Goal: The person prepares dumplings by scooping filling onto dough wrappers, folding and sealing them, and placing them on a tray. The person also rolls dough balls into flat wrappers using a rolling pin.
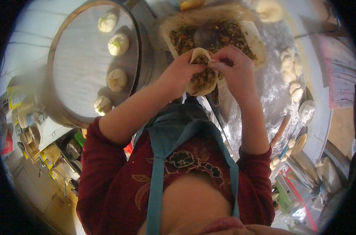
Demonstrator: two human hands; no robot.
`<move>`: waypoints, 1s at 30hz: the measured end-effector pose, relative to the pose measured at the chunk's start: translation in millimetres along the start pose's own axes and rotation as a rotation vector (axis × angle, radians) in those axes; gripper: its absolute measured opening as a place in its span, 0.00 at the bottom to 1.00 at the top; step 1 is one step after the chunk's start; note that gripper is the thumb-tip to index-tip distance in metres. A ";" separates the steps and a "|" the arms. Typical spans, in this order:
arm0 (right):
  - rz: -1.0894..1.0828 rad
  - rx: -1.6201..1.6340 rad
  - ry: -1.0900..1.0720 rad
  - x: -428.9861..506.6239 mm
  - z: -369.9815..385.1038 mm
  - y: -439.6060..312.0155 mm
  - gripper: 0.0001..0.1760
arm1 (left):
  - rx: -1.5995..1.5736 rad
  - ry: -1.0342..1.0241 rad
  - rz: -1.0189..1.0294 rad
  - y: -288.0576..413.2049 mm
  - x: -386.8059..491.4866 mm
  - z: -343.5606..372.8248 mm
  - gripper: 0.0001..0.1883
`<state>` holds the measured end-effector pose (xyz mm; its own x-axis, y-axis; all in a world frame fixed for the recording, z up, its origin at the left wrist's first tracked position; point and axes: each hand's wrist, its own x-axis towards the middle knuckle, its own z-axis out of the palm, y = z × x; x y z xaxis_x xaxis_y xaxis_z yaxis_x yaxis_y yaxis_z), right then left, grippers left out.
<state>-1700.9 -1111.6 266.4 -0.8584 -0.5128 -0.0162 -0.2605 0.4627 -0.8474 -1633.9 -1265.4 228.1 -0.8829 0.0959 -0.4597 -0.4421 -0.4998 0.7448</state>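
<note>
A round dough wrapper [196,88] heaped with chopped filling [203,77] rests in my left hand [180,72], whose thumb lies over the filling. My right hand [235,67] pinches the wrapper's edge between thumb and fingers, at the side facing it. Just beyond both hands stands a white rectangular tub [255,38] of chopped filling, with a dark rounded thing, perhaps a spoon's bowl [205,38], in it. On the left, several pleated filled buns [118,44] sit apart on the pale lining of a round steamer tray [78,58].
A floured work surface [269,76] lies to the right, bearing dough pieces [289,66], a wooden rolling pin [280,130] and a bowl of flour [306,113]. A larger dough lump [267,10] is at the top right. The steamer's raised rim [138,53] stands beside my left forearm.
</note>
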 end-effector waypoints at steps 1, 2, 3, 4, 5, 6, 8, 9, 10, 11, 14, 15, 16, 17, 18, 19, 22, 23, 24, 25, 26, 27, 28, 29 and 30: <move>-0.047 -0.023 0.009 -0.6 -0.1 -0.8 0.11 | 0.053 -0.021 0.022 2.4 1.3 -0.7 0.17; -0.114 -0.041 0.028 -0.8 0.2 -1.8 0.11 | 0.103 -0.027 0.004 4.1 1.9 -1.3 0.17; -0.024 0.018 0.025 -1.2 0.3 -2.6 0.11 | 0.153 -0.034 -0.013 5.6 2.9 -2.3 0.17; 0.046 0.079 0.033 -1.4 0.0 -3.4 0.11 | 0.220 -0.098 0.019 7.4 4.1 -4.0 0.17; 0.125 0.133 0.017 -1.5 0.3 -4.3 0.11 | 0.472 -0.123 0.242 9.3 4.5 -6.6 0.18; 0.090 0.078 0.041 -1.8 -0.8 -5.1 0.10 | 0.738 -0.203 0.518 11.5 4.1 -9.4 0.19; 0.043 -0.037 0.047 -2.4 -2.3 -7.4 0.10 | 0.817 -0.269 0.645 12.7 1.9 -11.4 0.21; 0.018 -0.059 0.043 -2.8 -2.8 -8.7 0.09 | 0.634 -0.252 0.493 12.2 0.4 -11.0 0.22; -0.004 -0.077 0.048 -3.7 -2.3 -10.3 0.09 | 0.469 -0.266 0.348 12.9 -1.1 -11.7 0.24; -0.007 -0.099 0.065 -4.3 -2.0 -11.8 0.09 | 0.550 -0.232 0.345 13.3 -2.0 -11.8 0.25; -0.054 -0.084 0.054 -4.3 2.5 -15.1 0.08 | 0.805 -0.236 0.377 14.2 -0.9 -12.4 0.28; -0.070 -0.106 0.076 -4.1 3.0 -15.4 0.08 | 0.863 -0.242 0.406 15.0 2.2 -13.1 0.29; -0.094 -0.116 0.064 -3.7 3.0 -15.6 0.08 | 0.944 -0.232 0.414 15.4 4.9 -14.1 0.29; -0.118 -0.115 0.057 -3.4 2.2 -15.3 0.08 | 0.799 -0.266 0.354 15.2 6.6 -15.0 0.27; -0.068 -0.121 0.078 -3.1 1.2 -14.9 0.09 | 0.677 -0.281 0.277 14.8 8.5 -15.8 0.25; -0.022 -0.115 0.104 -3.2 -0.8 -14.3 0.09 | 0.643 -0.285 0.262 14.1 9.1 -16.7 0.25; 0.017 -0.129 0.132 -3.5 -4.8 -12.5 0.10 | 0.716 -0.274 0.358 12.1 11.0 -17.4 0.31; 0.020 -0.136 0.152 -3.3 -4.7 -11.9 0.09 | 0.526 -0.287 0.258 11.7 11.7 -16.9 0.31; -0.011 -0.138 0.116 -3.3 -4.4 -11.4 0.09 | 0.339 -0.298 0.180 11.8 12.2 -16.4 0.32; -0.032 -0.139 0.099 -3.2 -2.9 -10.9 0.09 | 0.152 -0.308 0.102 12.2 12.5 -15.8 0.33; -0.088 -0.155 0.066 -3.2 -0.8 -10.4 0.08 | 0.316 -0.319 0.178 12.9 13.1 -14.9 0.32; -0.078 -0.166 0.077 -2.7 0.1 -9.4 0.09 | 0.481 -0.330 0.254 14.8 12.2 -15.0 0.32; -0.104 -0.191 0.072 -2.2 1.9 -8.4 0.09 | 0.645 -0.338 0.330 17.4 10.9 -15.7 0.32; -0.123 -0.209 0.072 -2.6 2.2 -7.4 0.10 | 0.713 -0.287 0.327 19.3 10.1 -14.7 0.32; -0.089 -0.193 0.088 -2.7 2.2 -6.1 0.09 | 0.782 -0.234 0.324 21.6 7.9 -14.2 0.32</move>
<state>-1696.0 -1114.7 270.5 -0.8614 -0.4963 0.1078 -0.4092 0.5526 -0.7260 -1648.1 -1287.6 233.7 -0.9556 0.2686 -0.1212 -0.0704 0.1915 0.9790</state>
